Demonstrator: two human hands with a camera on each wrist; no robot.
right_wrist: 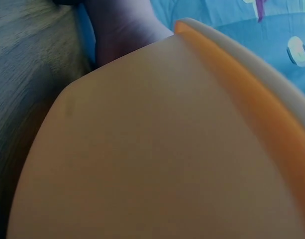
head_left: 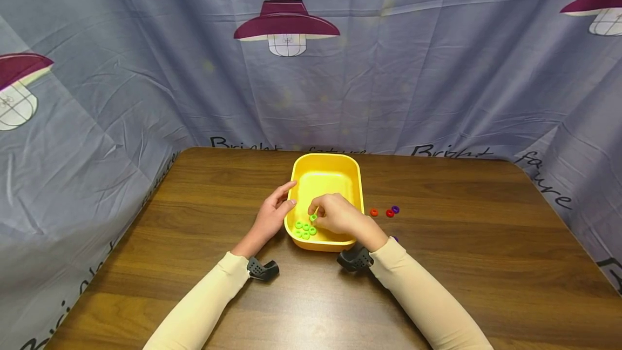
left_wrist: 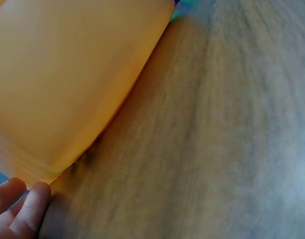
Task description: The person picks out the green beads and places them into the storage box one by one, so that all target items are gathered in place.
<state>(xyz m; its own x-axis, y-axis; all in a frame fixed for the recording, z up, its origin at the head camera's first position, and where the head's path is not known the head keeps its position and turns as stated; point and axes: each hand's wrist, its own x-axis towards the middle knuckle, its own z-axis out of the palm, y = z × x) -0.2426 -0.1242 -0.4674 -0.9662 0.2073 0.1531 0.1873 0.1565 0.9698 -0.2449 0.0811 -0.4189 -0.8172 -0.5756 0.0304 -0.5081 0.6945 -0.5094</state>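
A yellow plastic bin (head_left: 358, 180) sits on the wooden table, with several small green rings (head_left: 306, 227) grouped on its floor at the near left corner. Reaching in over the right rim, my right hand (head_left: 337, 214) pinches another green ring (head_left: 313, 217) between thumb and fingertips, just above the group. My left hand (head_left: 273, 212) rests against the bin's left side, its fingers loosely extended and the fingertips right at the rim. In the left wrist view, the left fingers (left_wrist: 35, 206) show beside the bin's wall (left_wrist: 82, 74). The right wrist view shows mostly the bin's outer wall (right_wrist: 142, 139).
To the right of the bin lie an orange ring (head_left: 374, 212), a red ring (head_left: 390, 213) and a purple ring (head_left: 396, 209). Another purple piece (head_left: 396, 239) is partly hidden by the right forearm. A grey printed curtain (head_left: 413, 69) hangs behind the table (head_left: 466, 220).
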